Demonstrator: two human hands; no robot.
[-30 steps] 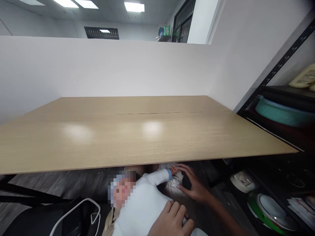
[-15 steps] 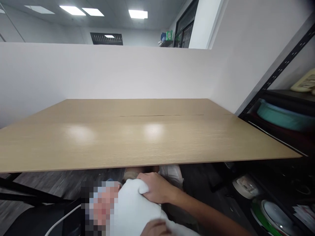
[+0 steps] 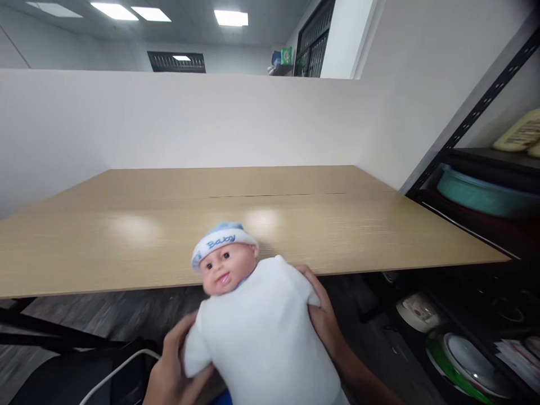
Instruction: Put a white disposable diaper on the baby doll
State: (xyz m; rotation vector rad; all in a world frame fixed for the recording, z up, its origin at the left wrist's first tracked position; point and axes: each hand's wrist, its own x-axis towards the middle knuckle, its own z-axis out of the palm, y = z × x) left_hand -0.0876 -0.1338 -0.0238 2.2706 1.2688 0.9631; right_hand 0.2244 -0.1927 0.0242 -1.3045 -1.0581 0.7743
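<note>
A baby doll (image 3: pixel 264 326) in a white top is held between my two hands at the table's front edge. Its head, tilted to the left, wears a blue and white knit cap (image 3: pixel 223 243) with lettering on the band. My left hand (image 3: pixel 175 365) is wrapped around the doll's sleeve at the lower left. On the other side, my right hand (image 3: pixel 323 312) grips the right sleeve, its fingers partly hidden behind the doll. The cap and head show in front of the wooden tabletop (image 3: pixel 147 253). The doll's lower body runs out of the bottom of the view.
Behind the tabletop stands a white partition (image 3: pixel 232 121). On the right, a dark shelf rack holds a teal basin (image 3: pixel 485 191), with a lidded pan (image 3: pixel 472 360) and a white round container (image 3: pixel 419 312) lower down. A black chair (image 3: pixel 46 374) with a white cable (image 3: pixel 113 371) is at lower left.
The doll has risen from below the table edge and now faces up with its head over the edge. My hands have moved apart to its two sleeves.
</note>
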